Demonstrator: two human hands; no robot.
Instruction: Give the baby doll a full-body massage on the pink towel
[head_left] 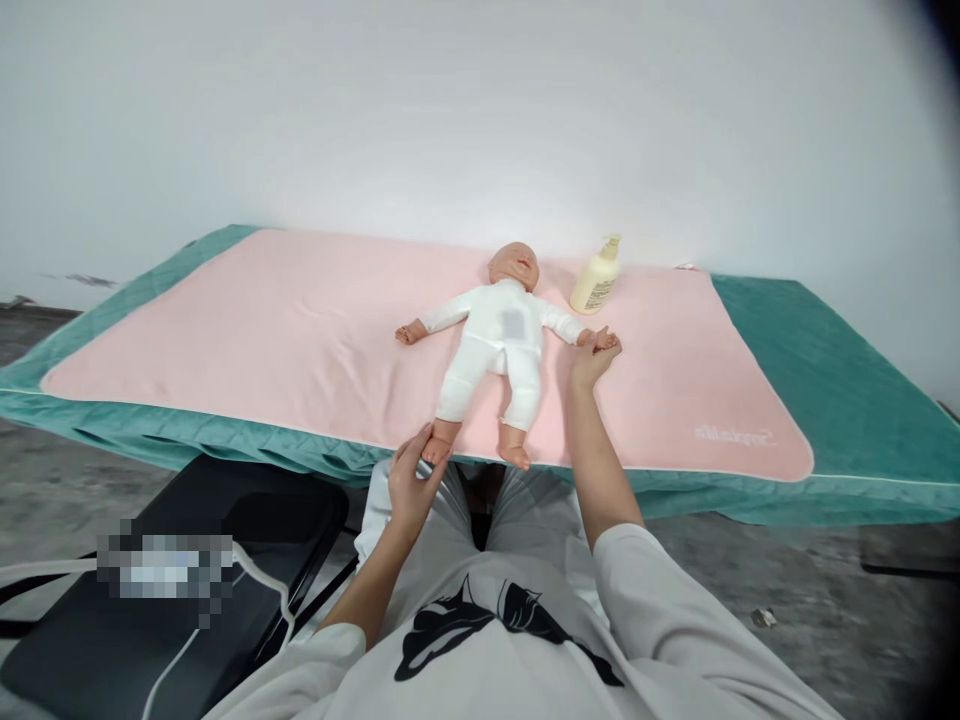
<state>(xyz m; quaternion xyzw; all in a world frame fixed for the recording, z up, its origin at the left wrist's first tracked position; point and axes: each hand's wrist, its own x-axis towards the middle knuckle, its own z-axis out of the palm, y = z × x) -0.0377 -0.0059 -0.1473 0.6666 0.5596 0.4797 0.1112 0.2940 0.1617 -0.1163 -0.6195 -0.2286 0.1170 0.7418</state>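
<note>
A baby doll point(487, 335) with a white cloth body lies face up on a pink mat point(315, 310), its arms spread and its feet towards me. My left hand point(410, 485) is closed around the doll's foot on the left, at the mat's front edge. With my right hand point(592, 363) I hold the doll's hand on the right, fingers wrapped about it. Just behind that hand stands a cream pump bottle point(598, 278), upright and touched by neither hand.
Under the mat, a green cover point(862, 370) drapes the table. A pale wall point(480, 110) rises directly behind it. At the lower left is a black chair point(262, 520) bearing a blurred-out item and white cables point(281, 590).
</note>
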